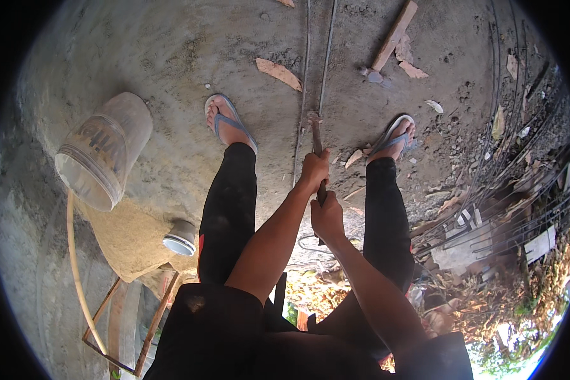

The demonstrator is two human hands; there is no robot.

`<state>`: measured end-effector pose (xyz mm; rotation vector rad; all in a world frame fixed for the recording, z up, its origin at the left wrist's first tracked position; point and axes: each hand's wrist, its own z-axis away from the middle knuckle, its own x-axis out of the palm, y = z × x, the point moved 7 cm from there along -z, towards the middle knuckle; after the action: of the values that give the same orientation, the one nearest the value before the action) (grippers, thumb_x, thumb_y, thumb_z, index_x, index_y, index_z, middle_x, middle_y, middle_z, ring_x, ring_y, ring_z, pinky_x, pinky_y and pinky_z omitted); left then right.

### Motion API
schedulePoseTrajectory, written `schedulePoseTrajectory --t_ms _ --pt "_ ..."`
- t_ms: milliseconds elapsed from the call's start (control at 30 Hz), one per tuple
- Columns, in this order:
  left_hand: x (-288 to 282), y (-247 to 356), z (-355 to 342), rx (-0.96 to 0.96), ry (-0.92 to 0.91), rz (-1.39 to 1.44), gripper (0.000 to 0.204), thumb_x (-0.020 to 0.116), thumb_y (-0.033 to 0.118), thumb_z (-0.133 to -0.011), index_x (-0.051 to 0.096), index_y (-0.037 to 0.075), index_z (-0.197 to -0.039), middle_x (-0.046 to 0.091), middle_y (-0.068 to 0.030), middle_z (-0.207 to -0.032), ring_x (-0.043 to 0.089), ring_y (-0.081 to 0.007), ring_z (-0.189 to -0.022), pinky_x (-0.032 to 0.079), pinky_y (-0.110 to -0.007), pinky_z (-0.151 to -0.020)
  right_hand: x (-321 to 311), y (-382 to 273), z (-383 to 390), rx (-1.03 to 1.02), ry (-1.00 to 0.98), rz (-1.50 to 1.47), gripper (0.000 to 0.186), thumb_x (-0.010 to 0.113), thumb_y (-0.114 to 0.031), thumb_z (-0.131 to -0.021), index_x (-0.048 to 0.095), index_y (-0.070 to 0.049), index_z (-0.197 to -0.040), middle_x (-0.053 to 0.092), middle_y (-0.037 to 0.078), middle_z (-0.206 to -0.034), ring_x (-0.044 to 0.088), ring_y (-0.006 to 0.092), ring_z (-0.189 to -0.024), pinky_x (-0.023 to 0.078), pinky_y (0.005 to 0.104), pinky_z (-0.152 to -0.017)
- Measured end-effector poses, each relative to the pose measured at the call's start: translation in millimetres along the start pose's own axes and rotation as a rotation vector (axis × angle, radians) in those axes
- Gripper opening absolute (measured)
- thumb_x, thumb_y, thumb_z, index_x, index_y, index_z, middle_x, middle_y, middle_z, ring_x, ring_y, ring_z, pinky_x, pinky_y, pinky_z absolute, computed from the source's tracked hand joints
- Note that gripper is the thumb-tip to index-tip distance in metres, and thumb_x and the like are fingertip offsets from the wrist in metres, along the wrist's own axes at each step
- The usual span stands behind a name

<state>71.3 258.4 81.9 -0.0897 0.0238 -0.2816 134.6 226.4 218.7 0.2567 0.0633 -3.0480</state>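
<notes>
Both my hands are wrapped round a dark metal bar [316, 132] with a short, rusty head, resembling a rebar bender. My left hand [315, 170] is closed on it nearer the head, and my right hand [328, 216] is closed lower down. The bar's head meets the near end of one steel rod [327, 60]; whether it is hooked on or only touching, I cannot tell. A second steel rod [305, 69] runs alongside to the left, passing beside the tool. Both rods lie on the rough grey ground between my sandalled feet.
A hammer [392, 39] with a wooden handle lies at the far right. To the left a large dirty bucket [115, 136] lies tipped, near a small grey pail [182, 235] and a sand pile [126, 231]. Bent steel rods [513, 202] and debris crowd the right side.
</notes>
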Motion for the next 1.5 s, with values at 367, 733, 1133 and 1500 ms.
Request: schedulePoseTrajectory --t_ms 367,733,1133,1500 --pt "-9.8 -1.7 -6.2 0.047 0.054 -0.131 0.051 0.065 0.044 -0.104 0.056 0.003 -0.074 0.053 -0.0058 -0.058 0.052 -0.0202 -0.043 0.044 -0.039 -0.039 19.4 3.8 -1.9 0.04 -0.02 -0.057 0.031 0.053 -0.015 -0.097 0.046 0.01 -0.115 0.07 0.037 -0.095 0.071 0.0533 -0.089 0.055 0.0602 -0.079" --pt "-0.5 -28.9 -17.4 0.153 0.109 -0.175 0.055 0.065 0.039 -0.104 0.056 -0.002 -0.069 0.057 -0.0099 -0.056 0.06 -0.0246 -0.043 0.048 -0.043 -0.039 23.5 42.8 -8.8 0.016 0.021 0.043 0.025 0.05 -0.016 -0.1 0.046 0.004 -0.115 0.07 0.036 -0.09 0.071 0.054 -0.086 0.054 0.0626 -0.075" --pt "0.1 -17.8 -20.7 0.072 -0.157 0.42 0.06 0.057 0.061 -0.103 0.063 0.001 -0.103 0.064 -0.0068 -0.073 0.069 -0.0188 -0.067 0.062 -0.04 -0.062 -108.1 -14.5 13.4 -0.009 -0.439 -0.357 0.012 0.062 -0.016 -0.103 0.053 -0.007 -0.103 0.04 -0.007 -0.065 0.034 0.003 -0.043 0.03 0.0267 -0.036" --pt "-68.4 -1.1 -56.9 0.556 0.398 -0.684 0.036 0.072 0.034 -0.097 0.069 -0.002 -0.098 0.076 -0.0218 -0.097 0.075 -0.0399 -0.093 0.058 -0.046 -0.08 -155.3 -60.2 -7.2 -0.241 0.002 -0.919 0.01 0.058 -0.017 -0.107 0.051 -0.011 -0.102 0.034 -0.009 -0.062 0.03 0.001 -0.045 0.024 0.0238 -0.038"
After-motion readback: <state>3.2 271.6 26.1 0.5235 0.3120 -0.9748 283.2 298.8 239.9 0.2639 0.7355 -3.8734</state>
